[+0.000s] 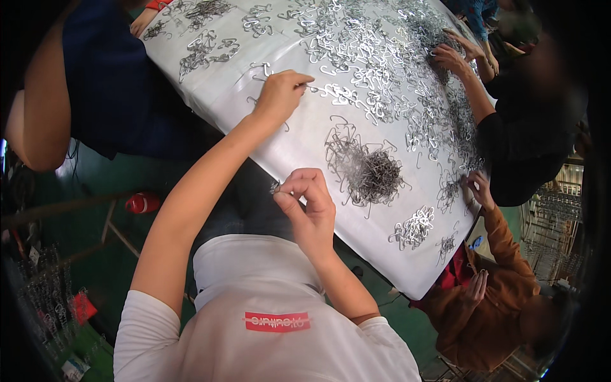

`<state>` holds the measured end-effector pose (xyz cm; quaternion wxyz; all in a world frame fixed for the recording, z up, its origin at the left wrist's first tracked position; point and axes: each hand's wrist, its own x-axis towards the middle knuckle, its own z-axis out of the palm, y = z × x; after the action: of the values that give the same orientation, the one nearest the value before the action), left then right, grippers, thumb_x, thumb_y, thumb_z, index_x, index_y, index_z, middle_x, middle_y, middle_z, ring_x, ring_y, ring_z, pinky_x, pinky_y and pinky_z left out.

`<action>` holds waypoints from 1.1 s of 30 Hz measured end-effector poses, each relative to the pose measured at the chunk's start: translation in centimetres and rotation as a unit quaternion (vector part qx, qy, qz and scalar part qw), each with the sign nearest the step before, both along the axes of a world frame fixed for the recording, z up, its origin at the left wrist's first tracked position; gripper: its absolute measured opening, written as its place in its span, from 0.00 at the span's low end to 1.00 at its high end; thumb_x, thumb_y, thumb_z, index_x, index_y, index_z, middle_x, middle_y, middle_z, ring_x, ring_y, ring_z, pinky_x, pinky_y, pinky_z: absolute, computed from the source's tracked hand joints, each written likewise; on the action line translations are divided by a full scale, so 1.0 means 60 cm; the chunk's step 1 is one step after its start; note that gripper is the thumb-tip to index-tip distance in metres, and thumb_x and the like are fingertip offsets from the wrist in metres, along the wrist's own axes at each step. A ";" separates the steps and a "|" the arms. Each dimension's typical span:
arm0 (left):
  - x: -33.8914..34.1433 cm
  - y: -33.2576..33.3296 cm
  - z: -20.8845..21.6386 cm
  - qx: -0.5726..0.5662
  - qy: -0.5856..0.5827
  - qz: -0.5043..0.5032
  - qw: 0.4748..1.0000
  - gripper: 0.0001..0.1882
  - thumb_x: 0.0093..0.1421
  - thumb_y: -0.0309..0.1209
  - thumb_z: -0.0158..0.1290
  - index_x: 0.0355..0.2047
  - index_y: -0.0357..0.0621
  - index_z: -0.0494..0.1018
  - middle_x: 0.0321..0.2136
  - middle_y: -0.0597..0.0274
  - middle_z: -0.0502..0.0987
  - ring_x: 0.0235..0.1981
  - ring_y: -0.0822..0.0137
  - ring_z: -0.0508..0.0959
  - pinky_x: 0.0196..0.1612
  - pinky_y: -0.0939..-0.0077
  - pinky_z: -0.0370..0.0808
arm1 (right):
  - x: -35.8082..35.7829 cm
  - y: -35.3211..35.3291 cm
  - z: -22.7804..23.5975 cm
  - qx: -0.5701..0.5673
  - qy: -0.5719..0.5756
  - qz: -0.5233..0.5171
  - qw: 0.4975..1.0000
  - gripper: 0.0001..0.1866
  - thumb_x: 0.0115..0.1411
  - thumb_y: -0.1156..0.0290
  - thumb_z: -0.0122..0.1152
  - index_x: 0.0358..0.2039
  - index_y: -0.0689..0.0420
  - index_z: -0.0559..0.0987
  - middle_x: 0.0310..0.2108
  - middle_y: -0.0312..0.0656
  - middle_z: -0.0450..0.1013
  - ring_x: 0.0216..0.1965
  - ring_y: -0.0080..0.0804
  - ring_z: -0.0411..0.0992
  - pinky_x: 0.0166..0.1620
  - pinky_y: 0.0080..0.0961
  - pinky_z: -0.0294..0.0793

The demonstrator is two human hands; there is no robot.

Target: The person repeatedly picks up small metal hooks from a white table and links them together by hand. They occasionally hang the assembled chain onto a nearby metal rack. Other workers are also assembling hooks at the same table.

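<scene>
My left hand (280,97) reaches across the white-covered table (273,153), its index finger stretched out and the other fingers curled below. The fingertip is beside a cluster of shiny metal hooks (340,94); I cannot see anything held in that hand. Close to my body, just off the table's near edge, my right hand (312,210) is closed in a pinch. Small metal hooks (275,188) stick out between its thumb and fingers, partly hidden. A darker heap of thin wire hooks (379,173) lies to the right of both hands.
Many loose shiny hooks (356,51) spread over the far table. Smaller piles (414,228) lie near the right corner. Co-workers' hands (453,58) work along the right side; a person in brown (484,299) sits at the corner. A red object (142,203) is on the left floor.
</scene>
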<state>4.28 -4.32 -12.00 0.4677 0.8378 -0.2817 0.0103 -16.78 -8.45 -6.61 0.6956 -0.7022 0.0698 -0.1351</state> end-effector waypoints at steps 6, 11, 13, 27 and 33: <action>-0.130 0.112 0.063 -0.175 0.293 0.017 0.940 0.08 0.56 0.26 0.55 0.35 0.35 0.78 0.29 0.60 0.81 0.32 0.74 0.79 0.36 0.80 0.75 | -0.005 0.007 -0.002 -0.013 0.002 -0.021 1.000 0.04 0.53 0.74 0.64 0.30 0.58 0.79 0.35 0.37 0.67 0.31 0.22 0.65 0.31 0.17 0.64; -0.212 0.156 0.108 -0.236 0.264 0.008 0.935 0.06 0.54 0.22 0.57 0.34 0.33 0.77 0.34 0.60 0.79 0.36 0.76 0.77 0.40 0.80 0.76 | -0.004 0.011 -0.003 -0.049 -0.009 -0.032 0.998 0.05 0.52 0.73 0.65 0.29 0.58 0.79 0.34 0.36 0.67 0.31 0.22 0.64 0.32 0.18 0.64; -0.232 0.166 0.119 -0.267 0.258 -0.009 0.928 0.07 0.53 0.19 0.57 0.33 0.33 0.77 0.39 0.58 0.76 0.39 0.72 0.77 0.42 0.77 0.77 | -0.003 0.015 -0.001 -0.055 -0.013 -0.037 0.998 0.05 0.52 0.73 0.65 0.29 0.57 0.79 0.34 0.36 0.67 0.31 0.23 0.64 0.32 0.18 0.64; -0.259 0.183 0.108 -0.299 0.210 -0.010 0.931 0.08 0.51 0.14 0.57 0.32 0.36 0.78 0.38 0.59 0.74 0.40 0.71 0.75 0.46 0.78 0.73 | 0.062 -0.308 -0.022 -0.347 0.175 -0.141 0.910 0.06 0.55 0.71 0.61 0.33 0.57 0.80 0.33 0.40 0.77 0.32 0.33 0.74 0.37 0.28 0.71; -0.256 0.181 0.105 -0.284 0.204 0.000 0.937 0.08 0.51 0.15 0.57 0.32 0.36 0.78 0.37 0.59 0.75 0.39 0.71 0.75 0.44 0.79 0.72 | 0.095 -0.414 -0.079 -0.543 0.283 -0.016 0.790 0.08 0.53 0.68 0.63 0.30 0.57 0.82 0.29 0.46 0.77 0.31 0.38 0.76 0.37 0.29 0.72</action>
<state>-11.05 6.57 -5.68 0.7332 0.6545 -0.1655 -0.0809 -11.06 -33.32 -11.37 0.1461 -0.9699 0.1899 0.0431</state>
